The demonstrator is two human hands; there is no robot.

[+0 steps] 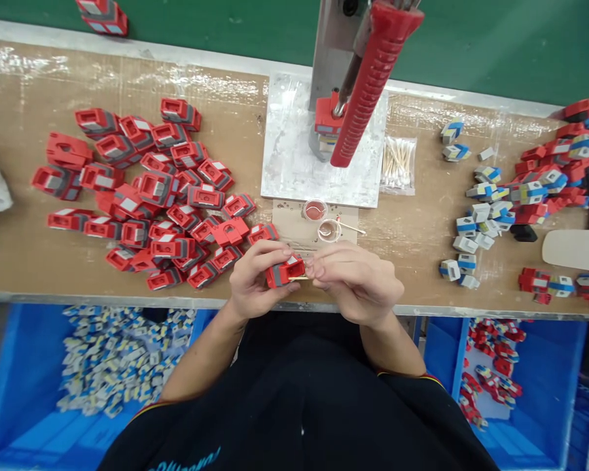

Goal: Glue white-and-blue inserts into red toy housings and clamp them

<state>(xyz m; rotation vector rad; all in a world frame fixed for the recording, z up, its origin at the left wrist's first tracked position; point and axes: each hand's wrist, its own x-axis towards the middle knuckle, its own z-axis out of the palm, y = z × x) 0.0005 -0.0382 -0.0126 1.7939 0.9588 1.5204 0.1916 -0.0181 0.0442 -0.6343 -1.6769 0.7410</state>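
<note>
My left hand (258, 278) is closed around a red and grey plastic toy vehicle part (282, 271), its hollow side turned towards my right. My right hand (356, 278) pinches a cotton swab (299, 278), whose thin stick lies against the edge of that part. Just beyond my hands stand two small cups, one with red paint (315, 210) and one with a pale brownish liquid (329, 230). A second cotton swab (351, 226) rests by the pale cup. Both cups sit on a piece of cardboard (285, 219).
Many red parts (157, 190) are heaped on the left. A press with a red handle (373, 85) rises from a white base plate (285, 163). Bagged cotton swabs (397, 165) lie beside it. White-blue pieces (481, 216) are at right. Blue bins (29, 379) stand below the bench edge.
</note>
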